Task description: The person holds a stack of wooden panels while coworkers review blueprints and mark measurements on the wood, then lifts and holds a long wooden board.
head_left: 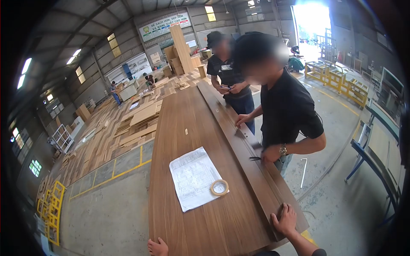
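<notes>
A large brown wood-grain panel [200, 153] stretches away from me. My left hand [158, 247] rests at its near left edge, partly cut off by the frame, holding nothing that I can see. On its right side lies a long narrow board [245, 160] with a groove along it. My right hand [285, 219] lies on the near end of this board, fingers apart. Between my hands and further in, a printed sheet [192, 179] sits on the panel, with a tape roll [219, 187] over its right corner. A small light piece [186, 132] lies beyond.
A co-worker in black [286, 106] leans over the board's right side, both hands at it, with a dark tool [255, 158] by one. Another person [228, 72] stands behind. Yellow racks [337, 81] stand right; stacked boards [139, 117] lie left.
</notes>
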The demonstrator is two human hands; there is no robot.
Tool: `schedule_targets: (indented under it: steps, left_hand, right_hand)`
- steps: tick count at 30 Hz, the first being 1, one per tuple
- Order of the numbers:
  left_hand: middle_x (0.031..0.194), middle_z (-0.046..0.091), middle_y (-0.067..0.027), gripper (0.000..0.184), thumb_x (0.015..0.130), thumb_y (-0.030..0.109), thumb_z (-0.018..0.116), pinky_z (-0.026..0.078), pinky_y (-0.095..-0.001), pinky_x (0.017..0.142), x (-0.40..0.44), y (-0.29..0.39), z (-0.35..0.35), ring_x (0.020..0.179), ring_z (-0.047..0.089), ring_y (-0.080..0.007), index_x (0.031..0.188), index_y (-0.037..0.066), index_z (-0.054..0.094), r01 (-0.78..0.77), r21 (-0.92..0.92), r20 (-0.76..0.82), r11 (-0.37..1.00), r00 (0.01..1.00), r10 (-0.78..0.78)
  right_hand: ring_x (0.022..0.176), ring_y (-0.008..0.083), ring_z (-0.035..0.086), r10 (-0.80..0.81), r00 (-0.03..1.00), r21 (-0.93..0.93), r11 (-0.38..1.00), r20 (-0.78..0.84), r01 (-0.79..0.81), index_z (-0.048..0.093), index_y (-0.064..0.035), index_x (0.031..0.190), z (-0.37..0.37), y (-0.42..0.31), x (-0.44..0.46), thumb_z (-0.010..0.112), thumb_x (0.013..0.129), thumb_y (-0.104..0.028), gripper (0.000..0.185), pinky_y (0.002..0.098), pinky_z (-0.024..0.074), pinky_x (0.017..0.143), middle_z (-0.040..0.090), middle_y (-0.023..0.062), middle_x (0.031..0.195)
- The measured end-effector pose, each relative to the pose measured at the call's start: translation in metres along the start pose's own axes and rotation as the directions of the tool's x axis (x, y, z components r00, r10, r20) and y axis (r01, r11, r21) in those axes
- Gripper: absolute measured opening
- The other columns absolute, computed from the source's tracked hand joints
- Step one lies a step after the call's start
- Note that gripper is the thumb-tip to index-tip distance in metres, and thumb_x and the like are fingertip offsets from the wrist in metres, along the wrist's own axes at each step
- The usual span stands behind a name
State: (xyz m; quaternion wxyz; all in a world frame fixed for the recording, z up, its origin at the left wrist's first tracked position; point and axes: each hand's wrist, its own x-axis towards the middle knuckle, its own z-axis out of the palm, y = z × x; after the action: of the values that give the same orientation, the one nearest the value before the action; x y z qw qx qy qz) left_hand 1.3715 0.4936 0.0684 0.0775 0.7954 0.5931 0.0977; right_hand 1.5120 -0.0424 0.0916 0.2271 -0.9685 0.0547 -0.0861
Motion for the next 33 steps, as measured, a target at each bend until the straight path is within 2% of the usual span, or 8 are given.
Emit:
schedule_targets:
  steps: [7,12,18,21,23,25,29,33]
  left_hand:
    - [0.14,0.048,-0.0198,0.061,0.093,0.042,0.061,0.032,-0.0547,0.108,0.001,-0.004,-0.001,0.132,0.044,-0.0377,0.139,0.008,0.041,-0.001,-0.006,0.009,1.0,1.0,0.001]
    - [0.141,0.048,-0.0203,0.062,0.093,0.043,0.06,0.032,-0.0544,0.108,0.007,-0.007,0.006,0.133,0.043,-0.0378,0.14,0.007,0.041,0.009,0.007,0.025,1.0,1.0,-0.009]
    - [0.137,0.049,-0.02,0.059,0.093,0.042,0.061,0.032,-0.053,0.106,0.015,-0.017,0.022,0.128,0.045,-0.037,0.137,0.007,0.042,0.001,0.007,-0.034,1.0,0.999,-0.001]
    - [0.137,0.048,-0.0198,0.06,0.093,0.042,0.061,0.032,-0.0529,0.106,0.017,-0.017,0.019,0.13,0.044,-0.0362,0.138,0.006,0.042,-0.025,-0.034,-0.001,0.999,1.0,0.025]
    - [0.142,0.046,-0.0197,0.063,0.093,0.044,0.06,0.031,-0.0562,0.108,0.02,-0.019,0.024,0.133,0.042,-0.038,0.141,0.008,0.04,-0.02,-0.032,0.035,0.999,0.999,0.021]
    - [0.142,0.046,-0.0198,0.063,0.093,0.044,0.06,0.031,-0.0559,0.108,0.018,-0.016,0.019,0.133,0.042,-0.0378,0.141,0.008,0.039,-0.021,-0.042,0.04,0.999,0.999,0.023]
    - [0.139,0.048,-0.0189,0.064,0.091,0.043,0.061,0.031,-0.0524,0.106,0.019,-0.014,0.025,0.132,0.042,-0.0355,0.139,0.005,0.041,-0.028,-0.045,-0.001,0.999,1.0,0.028]
    - [0.141,0.046,-0.0197,0.065,0.092,0.044,0.061,0.03,-0.053,0.107,0.02,-0.015,0.022,0.133,0.041,-0.0352,0.14,0.005,0.04,-0.03,-0.091,0.058,0.995,0.998,0.035]
  right_hand:
    - [0.126,0.0397,0.047,-0.006,1.0,-0.004,1.0,0.009,0.006,0.043,0.0008,0.137,0.001,0.002,0.001,0.072,0.081,-0.047,0.079,0.0487,0.0383,0.103,0.048,0.0234,0.137]
    - [0.124,0.0384,0.048,0.002,1.0,-0.043,0.999,0.029,-0.001,0.043,0.0016,0.139,-0.004,-0.003,0.002,0.071,0.075,-0.064,0.096,0.0473,0.039,0.102,0.048,0.0231,0.136]
    - [0.128,0.0384,0.046,-0.006,0.999,-0.053,0.999,0.042,0.008,0.041,0.0021,0.14,-0.007,-0.007,-0.001,0.073,0.065,-0.077,0.114,0.0481,0.0382,0.105,0.048,0.0221,0.138]
    - [0.13,0.0385,0.046,-0.013,0.999,-0.07,0.997,0.033,0.015,0.041,0.0017,0.141,-0.004,-0.006,-0.001,0.073,0.064,-0.078,0.116,0.0484,0.0382,0.106,0.047,0.022,0.139]
    - [0.13,0.0369,0.046,-0.016,1.0,-0.088,0.996,0.019,0.018,0.041,0.0001,0.141,-0.001,-0.005,-0.002,0.074,0.063,-0.078,0.116,0.0475,0.0395,0.105,0.048,0.0204,0.139]
    - [0.13,0.0354,0.047,-0.017,1.0,-0.103,0.995,0.004,0.018,0.042,-0.0015,0.141,0.0,-0.007,-0.002,0.074,0.061,-0.079,0.116,0.0467,0.0408,0.103,0.048,0.0188,0.139]
    - [0.129,0.0386,0.048,0.011,1.0,-0.095,0.995,0.027,-0.009,0.04,-0.0004,0.142,-0.004,-0.011,-0.002,0.073,0.061,-0.08,0.118,0.0487,0.0404,0.105,0.048,0.0208,0.14]
    - [0.129,0.0376,0.049,-0.009,1.0,-0.158,0.987,0.012,0.01,0.04,-0.0018,0.143,0.003,-0.009,-0.002,0.074,0.06,-0.079,0.118,0.0475,0.0413,0.104,0.048,0.0205,0.139]
